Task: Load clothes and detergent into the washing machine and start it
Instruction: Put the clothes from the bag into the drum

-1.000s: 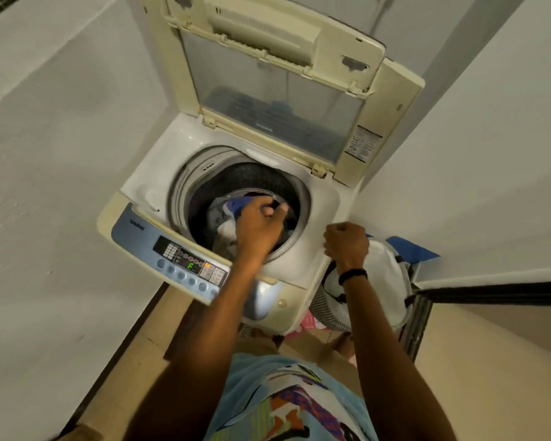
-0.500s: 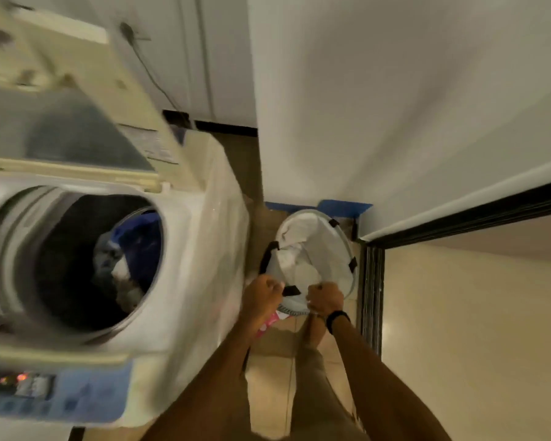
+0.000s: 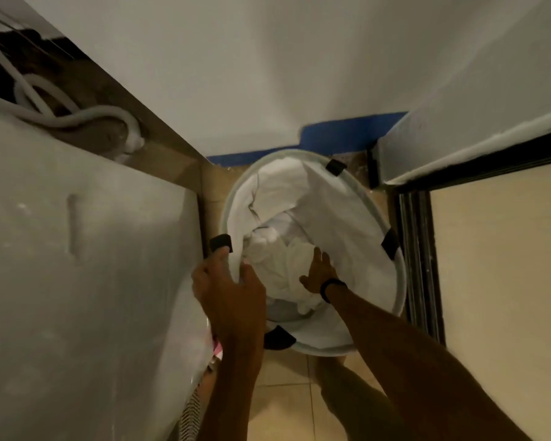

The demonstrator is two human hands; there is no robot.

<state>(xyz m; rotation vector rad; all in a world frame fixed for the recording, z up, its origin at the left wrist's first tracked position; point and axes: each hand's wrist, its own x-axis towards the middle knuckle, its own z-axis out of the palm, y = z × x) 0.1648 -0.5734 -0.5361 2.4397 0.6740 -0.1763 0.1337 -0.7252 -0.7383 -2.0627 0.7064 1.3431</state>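
Note:
A round laundry basket [image 3: 392,272] with a white liner and black tabs stands on the tiled floor between the washing machine and a door frame. White clothes [image 3: 277,249] lie crumpled inside it. My left hand [image 3: 229,288] grips the basket's left rim, fingers curled over the liner. My right hand [image 3: 318,270] reaches down into the basket with fingers spread, resting on the white clothes; a black band is on that wrist. The washing machine's white side panel [image 3: 86,265] fills the left of the view; its drum and lid are out of sight.
Grey hoses [image 3: 77,119] coil behind the machine at upper left. A white wall with blue tape [image 3: 337,135] along its base stands behind the basket. A dark sliding door track [image 3: 417,259] runs on the right. Something pink [image 3: 218,348] shows by the machine's lower edge.
My view has swung from the open drum down to the basket. My left hand left the drum and took the basket's rim; my right hand went from the rim down onto the clothes.

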